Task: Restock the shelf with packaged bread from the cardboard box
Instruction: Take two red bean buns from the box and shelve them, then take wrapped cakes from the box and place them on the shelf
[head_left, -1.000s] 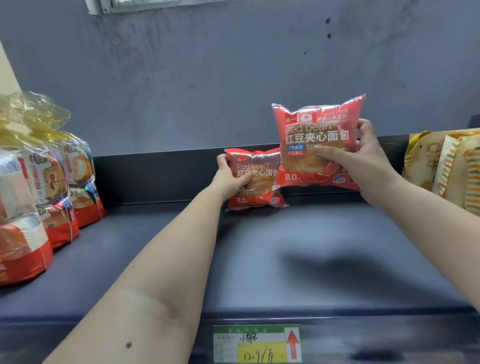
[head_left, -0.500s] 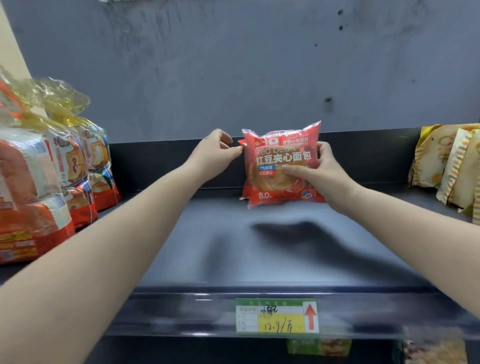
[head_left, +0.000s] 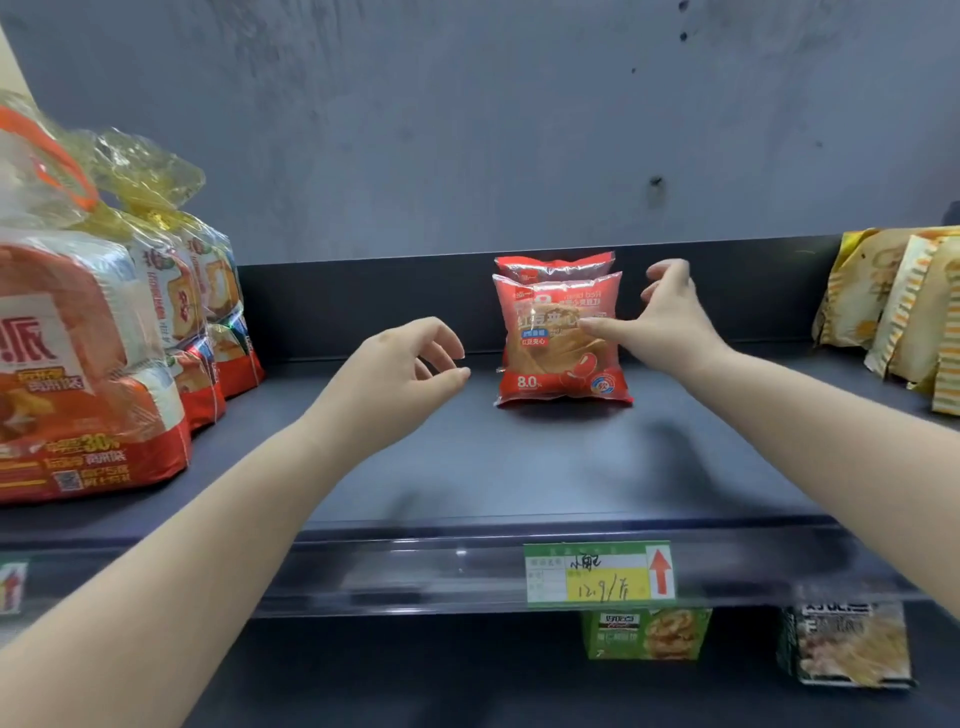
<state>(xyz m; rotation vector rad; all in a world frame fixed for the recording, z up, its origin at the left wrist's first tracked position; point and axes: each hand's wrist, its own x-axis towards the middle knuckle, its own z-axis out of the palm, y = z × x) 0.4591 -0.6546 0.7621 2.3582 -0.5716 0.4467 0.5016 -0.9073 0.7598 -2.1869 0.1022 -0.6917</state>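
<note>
Nearest me is the shelf's front lip (head_left: 415, 571) with its price tag (head_left: 600, 574), then bare dark shelf. My left hand (head_left: 395, 382) hovers above the shelf, fingers loosely curled round nothing, off to the left of the bread and apart from it. My right hand (head_left: 667, 322) is the closer one: fingers spread and relaxed, thumb tip at the front red bean bread pack (head_left: 561, 343) (touching or just short, I cannot tell), nothing gripped. That front pack stands upright near the back rail, long side roughly vertical, face towards me, with a second red pack (head_left: 553, 266) right behind it, only its top strip showing. So both packs read as placed, I judge; the next move is probably back for more stock, and the cardboard box is not in view. Open shelf lies left of the pair, so the left hand suits the next slot. Toast bags (head_left: 104, 364) sit far left, yellow packs (head_left: 904, 306) far right.
</note>
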